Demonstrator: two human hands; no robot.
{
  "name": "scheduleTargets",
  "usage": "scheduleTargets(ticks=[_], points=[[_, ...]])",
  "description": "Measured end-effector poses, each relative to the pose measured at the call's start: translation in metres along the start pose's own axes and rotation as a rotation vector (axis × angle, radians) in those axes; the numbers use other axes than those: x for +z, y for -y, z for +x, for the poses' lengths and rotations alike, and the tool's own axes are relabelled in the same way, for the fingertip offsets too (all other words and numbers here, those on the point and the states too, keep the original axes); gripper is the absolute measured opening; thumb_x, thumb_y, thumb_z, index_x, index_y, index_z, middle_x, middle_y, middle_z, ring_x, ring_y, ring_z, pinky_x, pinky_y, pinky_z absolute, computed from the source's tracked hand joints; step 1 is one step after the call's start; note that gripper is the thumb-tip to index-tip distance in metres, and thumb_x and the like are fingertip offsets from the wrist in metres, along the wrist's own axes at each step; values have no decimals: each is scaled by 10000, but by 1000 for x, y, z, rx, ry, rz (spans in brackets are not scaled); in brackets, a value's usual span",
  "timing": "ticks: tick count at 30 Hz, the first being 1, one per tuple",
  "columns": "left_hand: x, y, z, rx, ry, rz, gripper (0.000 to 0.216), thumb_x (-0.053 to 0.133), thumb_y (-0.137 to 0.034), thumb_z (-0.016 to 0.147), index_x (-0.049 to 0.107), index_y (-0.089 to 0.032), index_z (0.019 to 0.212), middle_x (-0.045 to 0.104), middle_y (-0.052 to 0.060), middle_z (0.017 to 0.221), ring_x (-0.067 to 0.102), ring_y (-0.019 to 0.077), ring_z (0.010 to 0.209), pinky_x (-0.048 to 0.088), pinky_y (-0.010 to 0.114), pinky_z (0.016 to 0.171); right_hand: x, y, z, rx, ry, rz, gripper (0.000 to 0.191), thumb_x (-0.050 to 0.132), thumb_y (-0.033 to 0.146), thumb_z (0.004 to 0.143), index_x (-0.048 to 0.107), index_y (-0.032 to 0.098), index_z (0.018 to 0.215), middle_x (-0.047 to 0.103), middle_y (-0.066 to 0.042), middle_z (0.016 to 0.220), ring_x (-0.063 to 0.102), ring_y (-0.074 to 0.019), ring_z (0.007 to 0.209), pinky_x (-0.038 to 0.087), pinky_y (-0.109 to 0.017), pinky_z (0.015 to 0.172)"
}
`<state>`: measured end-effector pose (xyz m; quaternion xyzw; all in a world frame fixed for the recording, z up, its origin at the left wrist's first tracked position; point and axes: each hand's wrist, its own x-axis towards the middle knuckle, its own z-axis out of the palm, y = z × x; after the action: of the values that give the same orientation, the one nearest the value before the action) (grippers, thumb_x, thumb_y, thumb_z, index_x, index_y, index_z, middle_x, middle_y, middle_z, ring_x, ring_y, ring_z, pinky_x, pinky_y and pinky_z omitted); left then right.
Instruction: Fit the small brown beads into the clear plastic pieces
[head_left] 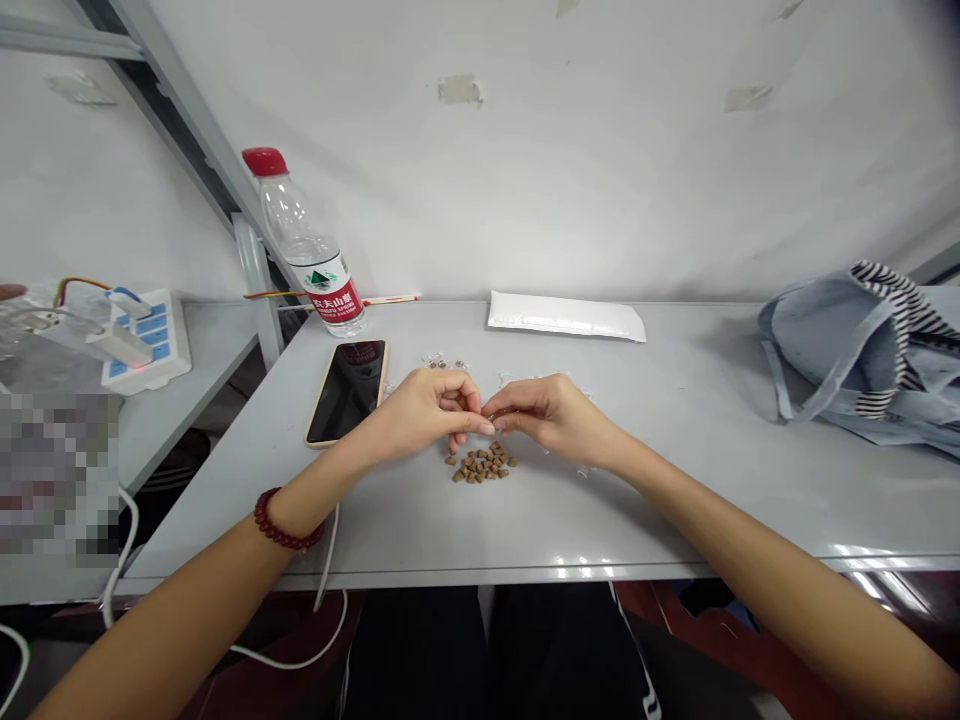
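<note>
My left hand (442,408) and my right hand (547,412) meet over the grey table, thumbs and fingers pinched together tip to tip. Whatever lies between the fingertips is too small and covered to name; a bit of it looks clear. Just below the hands, on the near side, a small heap of brown pellets (480,465) rests on the tabletop. Beyond my left hand are small clear wrappers (442,362), some with brown bits in them. More clear scraps (583,470) lie around my right hand.
Left of my hands lies a phone (349,393), with a water bottle (319,250) standing behind it. A white packet (566,316) lies near the wall. At the right is a blue-grey cloth bag (847,350). A power strip (150,340) with cables sits at the far left.
</note>
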<state>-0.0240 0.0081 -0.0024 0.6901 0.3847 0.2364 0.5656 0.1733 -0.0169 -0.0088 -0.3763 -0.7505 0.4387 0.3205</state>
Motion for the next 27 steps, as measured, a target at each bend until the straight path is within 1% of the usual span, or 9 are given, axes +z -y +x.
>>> scheduleTargets(ticks=[3, 5, 8, 16, 18, 20, 23, 25, 27], points=[[-1, 3, 2, 78, -41, 44, 226, 758, -294, 671, 600, -132, 659, 600, -16, 591, 550, 94, 500, 475, 213, 488, -1, 2, -1, 79, -11, 147, 190, 578, 104, 775, 725, 178, 868, 713, -14, 776, 662, -144, 744, 525, -302, 715], [-3, 4, 3, 158, -77, 160, 224, 734, -318, 704, 638, -128, 635, 587, -15, 588, 512, 78, 508, 418, 193, 484, 0, 3, -1, 111, -31, 220, 178, 580, 117, 778, 722, 175, 868, 715, -14, 758, 671, -148, 738, 535, -319, 728], [-5, 6, 3, 285, -113, 336, 283, 667, -360, 777, 673, -134, 608, 550, -17, 528, 463, 75, 509, 353, 191, 483, 3, 5, -1, 99, -56, 276, 144, 595, 148, 790, 713, 172, 869, 718, -18, 756, 686, -151, 737, 547, -332, 744], [-4, 6, 3, 528, -108, 509, 470, 487, -434, 902, 634, -147, 560, 540, -19, 496, 460, 79, 493, 366, 198, 525, 12, 7, -5, 89, -120, 305, 103, 590, 201, 818, 674, 146, 840, 712, -29, 725, 711, -174, 710, 573, -324, 696], [-5, 5, 3, 512, -99, 546, 491, 477, -458, 901, 626, -147, 552, 525, -19, 490, 444, 80, 493, 354, 204, 526, 12, 5, -4, 88, -114, 288, 108, 584, 200, 820, 676, 144, 836, 711, -30, 723, 711, -175, 712, 574, -326, 698], [-6, 5, 3, 439, -87, 552, 486, 487, -478, 889, 623, -147, 561, 520, -19, 495, 440, 83, 498, 348, 206, 523, 12, 4, -3, 70, -116, 252, 115, 574, 195, 826, 677, 147, 843, 714, -33, 749, 710, -173, 733, 574, -329, 718], [-8, 8, 4, 319, -73, 454, 476, 504, -524, 866, 607, -144, 598, 545, -12, 538, 475, 90, 515, 371, 205, 522, 14, 1, 0, 26, -141, 190, 120, 565, 188, 837, 663, 152, 895, 726, -45, 830, 708, -172, 789, 571, -338, 767], [-9, 10, 5, 272, -39, 340, 525, 446, -587, 871, 603, -136, 652, 581, 9, 591, 509, 98, 522, 405, 213, 527, 16, -2, 1, 2, -162, 164, 164, 576, 185, 834, 627, 155, 986, 729, -52, 858, 706, -169, 795, 570, -346, 782], [-8, 12, 6, 229, 1, 230, 619, 316, -638, 894, 615, -122, 730, 616, 42, 644, 537, 107, 526, 437, 230, 536, 17, -5, 1, -15, -178, 159, 246, 590, 189, 827, 575, 157, 1071, 730, -54, 856, 704, -166, 779, 572, -354, 780]])
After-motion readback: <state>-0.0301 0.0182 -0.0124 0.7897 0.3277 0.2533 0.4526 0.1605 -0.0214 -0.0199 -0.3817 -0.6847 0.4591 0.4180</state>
